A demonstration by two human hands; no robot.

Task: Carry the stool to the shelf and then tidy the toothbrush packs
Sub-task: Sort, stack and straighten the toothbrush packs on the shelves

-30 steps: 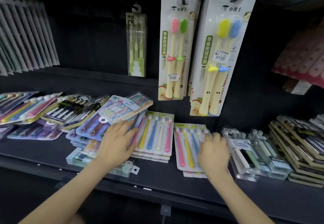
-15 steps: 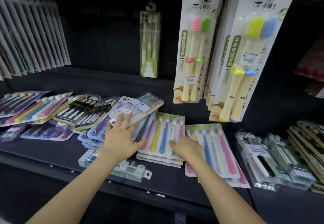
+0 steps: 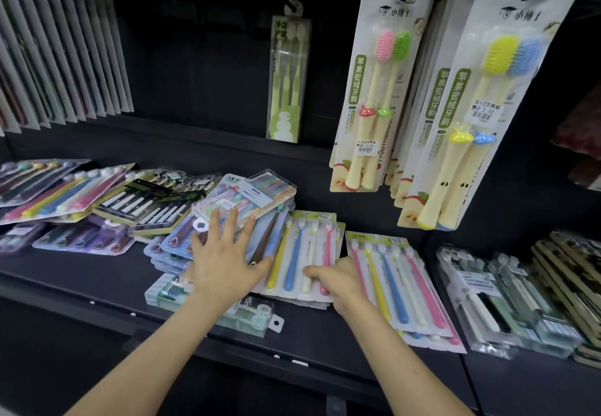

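Observation:
Flat toothbrush packs lie in loose piles on a black shelf [image 3: 97, 282]. My left hand [image 3: 224, 259] rests flat, fingers spread, on a slanted pile of blue packs [image 3: 172, 240] topped by a clear boxed pack [image 3: 247, 197]. My right hand [image 3: 338, 280] is curled at the near right edge of the middle stack of coloured-brush packs [image 3: 302, 243], with its thumb on top; its fingertips are hidden. A second coloured stack [image 3: 400, 285] lies just right of that hand. The stool is out of view.
A clear pack [image 3: 257, 314] lies under my left wrist by the shelf's front edge. More packs spread left [image 3: 65, 191], clear boxes [image 3: 487, 292] and dark packs [image 3: 569, 279] sit right. Carded brushes [image 3: 374, 90] and a green pack [image 3: 286, 80] hang above the shelf.
My right hand has moved left from the right-hand coloured stack to the edge of the middle stack. My left hand has stayed on the blue pile. The view has come closer.

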